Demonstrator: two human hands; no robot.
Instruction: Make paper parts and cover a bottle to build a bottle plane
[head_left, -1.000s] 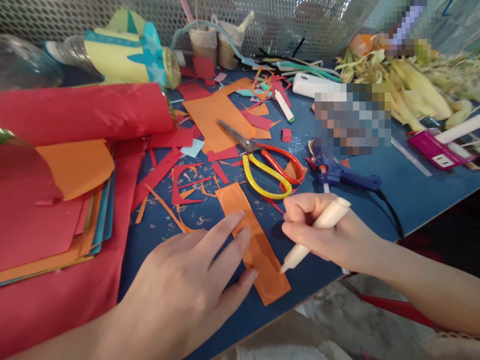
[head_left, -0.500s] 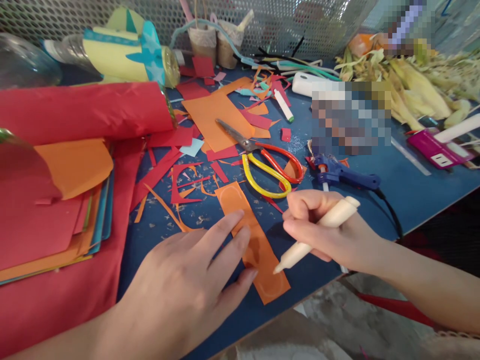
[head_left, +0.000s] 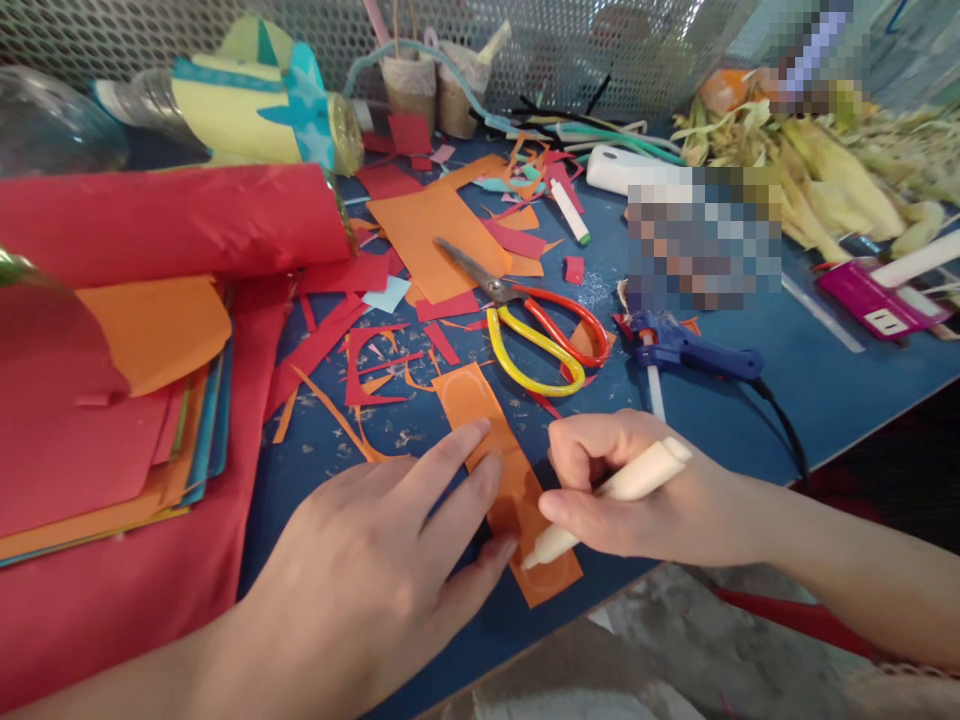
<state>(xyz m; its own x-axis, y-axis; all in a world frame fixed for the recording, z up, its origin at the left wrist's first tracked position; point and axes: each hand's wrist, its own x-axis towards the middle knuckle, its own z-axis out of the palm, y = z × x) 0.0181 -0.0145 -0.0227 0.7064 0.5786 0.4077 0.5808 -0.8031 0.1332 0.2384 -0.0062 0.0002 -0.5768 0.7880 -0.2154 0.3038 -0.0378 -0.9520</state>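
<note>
An orange paper strip (head_left: 517, 490) lies on the blue table, with faint pale curved lines near both ends. My left hand (head_left: 390, 540) rests flat with fingers spread, its fingertips on the strip's left edge. My right hand (head_left: 637, 490) is closed around a cream-coloured marker (head_left: 649, 470). The marker's tip meets the near end of the strip, close to my left thumb. Just beyond the strip lie scissors (head_left: 499, 292) with one red and one yellow handle, blades slightly apart or closed, I cannot tell.
A blue glue gun (head_left: 675, 345) with a cord lies to the right. Red and orange paper scraps (head_left: 375, 370) are scattered behind the strip. Stacked coloured paper (head_left: 82, 450) and a red-wrapped bottle (head_left: 165, 220) occupy the left. Corn husks (head_left: 832, 180) sit at the back right.
My right hand has moved left and nearer with the marker, whose tip shifted left across the strip's near end. My left hand has stayed in place.
</note>
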